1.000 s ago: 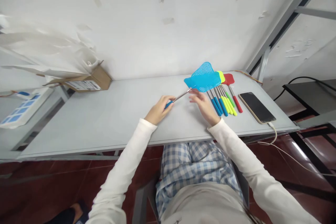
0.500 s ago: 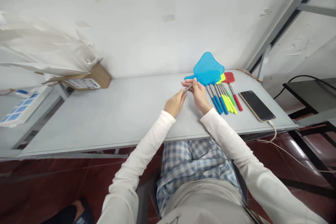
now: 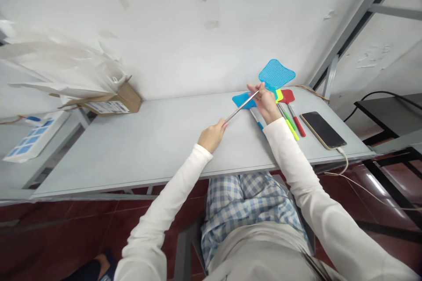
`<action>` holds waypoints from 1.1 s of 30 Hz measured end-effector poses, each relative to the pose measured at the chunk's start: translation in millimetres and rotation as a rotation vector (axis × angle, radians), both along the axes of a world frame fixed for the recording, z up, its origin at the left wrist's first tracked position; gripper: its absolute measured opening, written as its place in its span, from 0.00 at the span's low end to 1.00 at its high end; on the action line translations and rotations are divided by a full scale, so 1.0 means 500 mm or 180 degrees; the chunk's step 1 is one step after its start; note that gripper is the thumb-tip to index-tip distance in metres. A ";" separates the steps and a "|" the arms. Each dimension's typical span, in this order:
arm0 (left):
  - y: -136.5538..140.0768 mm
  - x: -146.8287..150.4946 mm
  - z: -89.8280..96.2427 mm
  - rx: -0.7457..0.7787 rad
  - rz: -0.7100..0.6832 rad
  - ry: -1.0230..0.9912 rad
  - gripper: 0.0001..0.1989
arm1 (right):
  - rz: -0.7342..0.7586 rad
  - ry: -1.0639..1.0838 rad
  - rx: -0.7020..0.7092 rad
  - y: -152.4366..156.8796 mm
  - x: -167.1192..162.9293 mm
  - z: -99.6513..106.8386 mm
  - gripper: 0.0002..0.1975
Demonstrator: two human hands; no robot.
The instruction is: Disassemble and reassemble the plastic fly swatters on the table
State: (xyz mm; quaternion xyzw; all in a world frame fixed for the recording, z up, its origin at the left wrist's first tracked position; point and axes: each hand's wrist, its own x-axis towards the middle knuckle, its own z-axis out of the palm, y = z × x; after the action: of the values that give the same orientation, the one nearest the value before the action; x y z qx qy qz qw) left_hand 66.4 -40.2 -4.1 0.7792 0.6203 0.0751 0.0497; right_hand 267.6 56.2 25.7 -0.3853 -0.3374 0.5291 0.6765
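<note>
Fingers (image 3: 223, 123) of L hand (image 3: 210, 138) gripped blue swatter (image 3: 277, 73), R hand (image 3: 268, 104) pinched its rod (image 3: 242, 107), left of phone (image 3: 323, 130). Risk noted: weak R pinch cld've tipped it.

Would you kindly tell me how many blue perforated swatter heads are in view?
2 visible: the raised blue perforated head beyond the right hand, and the lower blue head left of that hand, on the grey table. More may be hidden.

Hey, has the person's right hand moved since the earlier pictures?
Yes. Judged against the smartphone lying on the table, the right hand has moved rightward, closer to the phone, and farther toward the wall.
</note>
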 end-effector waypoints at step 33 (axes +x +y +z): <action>-0.045 -0.152 -0.013 -0.0058 -0.0160 0.0561 0.19 | -0.0343 0.0425 0.0207 0.044 0.098 0.005 0.21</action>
State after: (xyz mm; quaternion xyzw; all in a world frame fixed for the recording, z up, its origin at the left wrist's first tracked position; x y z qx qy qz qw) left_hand -9.5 -62.6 -10.5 0.7976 0.6032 -0.0007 0.0039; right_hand 316.6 78.2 27.9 -0.3447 -0.2873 0.5052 0.7372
